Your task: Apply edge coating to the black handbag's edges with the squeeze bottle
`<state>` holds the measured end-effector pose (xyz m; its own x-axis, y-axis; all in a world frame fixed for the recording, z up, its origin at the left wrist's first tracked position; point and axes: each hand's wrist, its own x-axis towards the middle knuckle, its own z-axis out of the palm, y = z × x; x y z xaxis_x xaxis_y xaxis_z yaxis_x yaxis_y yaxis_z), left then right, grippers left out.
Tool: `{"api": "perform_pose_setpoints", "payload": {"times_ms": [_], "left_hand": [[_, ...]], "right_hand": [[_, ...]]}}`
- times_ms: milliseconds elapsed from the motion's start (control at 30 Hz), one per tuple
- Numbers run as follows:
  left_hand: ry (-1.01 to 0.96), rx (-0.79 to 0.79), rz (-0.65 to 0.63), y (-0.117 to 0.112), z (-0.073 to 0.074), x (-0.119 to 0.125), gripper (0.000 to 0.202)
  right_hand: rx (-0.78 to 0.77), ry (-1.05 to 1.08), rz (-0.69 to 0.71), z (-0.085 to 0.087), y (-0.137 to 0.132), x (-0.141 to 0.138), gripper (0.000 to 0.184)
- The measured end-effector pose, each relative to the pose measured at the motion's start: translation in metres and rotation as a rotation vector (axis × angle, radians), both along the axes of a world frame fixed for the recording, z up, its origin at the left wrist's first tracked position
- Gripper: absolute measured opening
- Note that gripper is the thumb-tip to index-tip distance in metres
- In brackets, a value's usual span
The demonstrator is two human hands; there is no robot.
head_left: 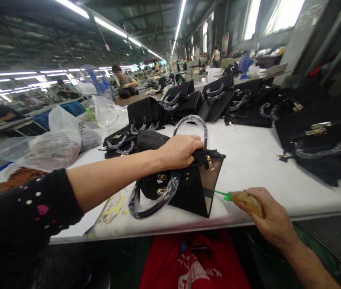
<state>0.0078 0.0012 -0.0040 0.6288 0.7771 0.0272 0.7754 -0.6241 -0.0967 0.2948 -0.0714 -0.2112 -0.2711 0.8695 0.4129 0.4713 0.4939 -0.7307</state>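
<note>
A black handbag (185,196) with plastic-wrapped handles lies tilted on the white table in front of me. My left hand (181,151) is closed on the bag's top edge, near the gold zipper pull (209,162). In my right hand (268,216) is a glue bottle (247,202), yellowish and soft-looking, with a green nozzle. The nozzle's thin tip touches or almost touches a dark strip on the bag's beige side panel (214,184). Whether glue is coming out cannot be made out.
Several black handbags (179,100) stand and lie along the back of the white table (248,160), with more at the right (321,136). Clear plastic bags (59,140) lie at the left. Behind them are blue fans and a person (124,80) at a bench.
</note>
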Motion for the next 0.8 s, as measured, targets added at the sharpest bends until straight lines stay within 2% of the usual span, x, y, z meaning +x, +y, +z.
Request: {"api": "perform_pose_setpoints", "payload": {"times_ms": [200,367,500,667,800], "left_hand": [[-0.003,-0.017,0.014,-0.032,-0.003,0.003,0.015],[-0.1,-0.052,0.059,-0.042,-0.007,-0.001,0.019],[-0.138,-0.072,0.079,-0.047,-0.01,-0.001,0.02],[-0.166,-0.085,0.106,-0.051,-0.011,-0.005,0.024],[-0.171,-0.099,0.087,-0.056,-0.01,-0.01,0.025]], "right_hand": [[-0.35,0.091,-0.023,0.011,-0.002,-0.002,0.029],[-0.313,0.106,-0.151,0.012,0.004,-0.002,0.034],[-0.438,0.086,-0.06,0.014,0.011,0.0,0.036],[-0.382,0.117,-0.119,0.015,0.014,-0.001,0.037],[-0.464,0.101,-0.016,0.014,0.016,-0.002,0.037]]}}
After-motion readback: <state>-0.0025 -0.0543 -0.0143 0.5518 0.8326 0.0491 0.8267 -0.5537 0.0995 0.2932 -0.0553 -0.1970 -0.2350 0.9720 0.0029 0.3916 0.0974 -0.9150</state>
